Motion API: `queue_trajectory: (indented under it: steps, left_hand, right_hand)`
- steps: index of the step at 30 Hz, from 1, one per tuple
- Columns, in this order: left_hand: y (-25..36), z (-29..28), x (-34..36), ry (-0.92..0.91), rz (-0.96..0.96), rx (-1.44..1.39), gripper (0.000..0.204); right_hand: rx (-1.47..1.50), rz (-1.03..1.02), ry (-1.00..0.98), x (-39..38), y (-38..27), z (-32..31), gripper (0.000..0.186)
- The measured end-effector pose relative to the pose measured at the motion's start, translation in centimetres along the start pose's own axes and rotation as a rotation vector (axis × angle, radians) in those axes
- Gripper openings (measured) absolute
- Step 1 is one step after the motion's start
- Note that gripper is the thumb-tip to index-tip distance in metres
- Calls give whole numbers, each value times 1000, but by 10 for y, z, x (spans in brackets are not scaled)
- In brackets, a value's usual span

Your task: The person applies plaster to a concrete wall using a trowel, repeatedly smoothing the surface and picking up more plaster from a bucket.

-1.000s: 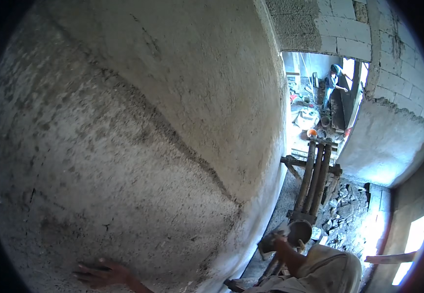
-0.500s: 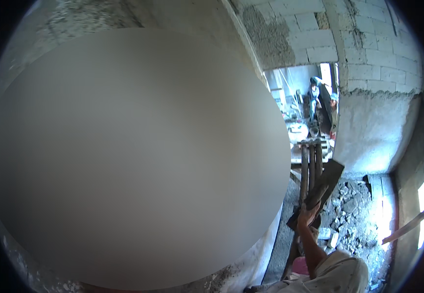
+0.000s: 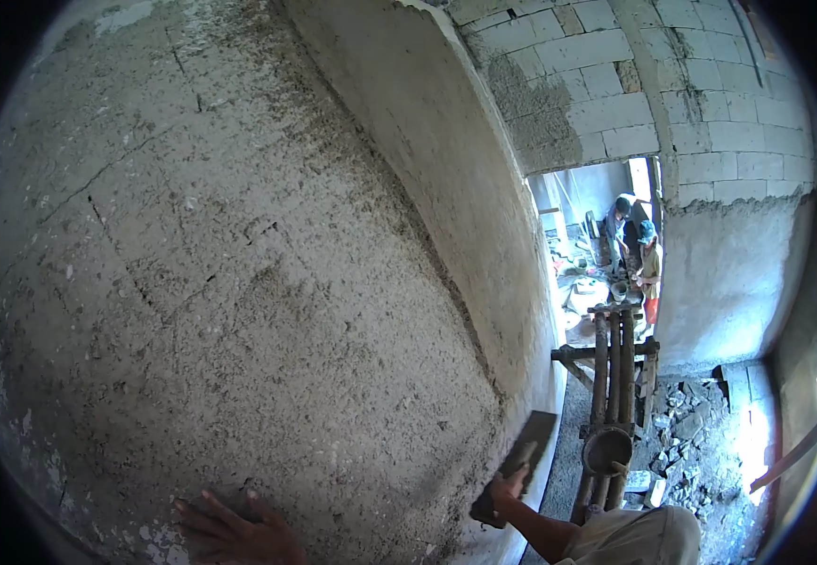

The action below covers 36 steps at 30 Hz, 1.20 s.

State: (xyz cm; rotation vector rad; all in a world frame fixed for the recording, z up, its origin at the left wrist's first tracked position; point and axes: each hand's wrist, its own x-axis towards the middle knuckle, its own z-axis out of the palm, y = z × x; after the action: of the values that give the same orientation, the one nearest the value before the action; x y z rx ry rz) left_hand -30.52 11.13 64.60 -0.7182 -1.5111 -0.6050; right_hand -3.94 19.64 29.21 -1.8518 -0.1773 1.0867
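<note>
My left hand (image 3: 239, 533) lies with spread fingers against the rough, partly plastered wall (image 3: 267, 367) at the lower left. In my right hand (image 3: 510, 488) is a long, dark plastering float (image 3: 536, 439), gripped by its handle. The float is tilted, close to the smooth edge strip at the right side of the wall. Whether its face touches the wall I cannot tell. Right of it, a round bucket (image 3: 608, 452) rests on the scaffold poles (image 3: 614, 367).
Rubble (image 3: 686, 424) covers the floor right of the scaffold. Two people (image 3: 620, 226) are beyond the doorway. A slanting pole (image 3: 794, 456) stands by the bright window at the right. Light block masonry (image 3: 559, 56) rises above the doorway.
The float in my right hand has moved from over the poles leftward and down to the wall edge. The large blurred patch that covered the wall is gone; my left hand and the bucket now show.
</note>
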Motion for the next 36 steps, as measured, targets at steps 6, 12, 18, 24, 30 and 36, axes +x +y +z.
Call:
queue_trajectory:
  steps: [6,12,18,24,30,36]
  left_hand:
    - [25,6,-1,63,9,-79,69]
    - [-4,23,-11,83,13,-64,66]
    - [17,11,6,142,12,-230,69]
    - [13,31,-15,207,107,-233,64]
    - [5,21,-3,236,131,-180,62]
    - [35,1,17,400,225,-381,56]
  right_hand:
    - [-92,-191,-46,96,97,28,100]
    - [-201,-532,-344,47,78,-35,105]
    - [-80,-99,85,147,123,-191,98]
    - [143,159,372,113,229,-394,90]
    - [308,7,346,91,202,-421,82]
    - [363,-505,33,131,37,-295,74]
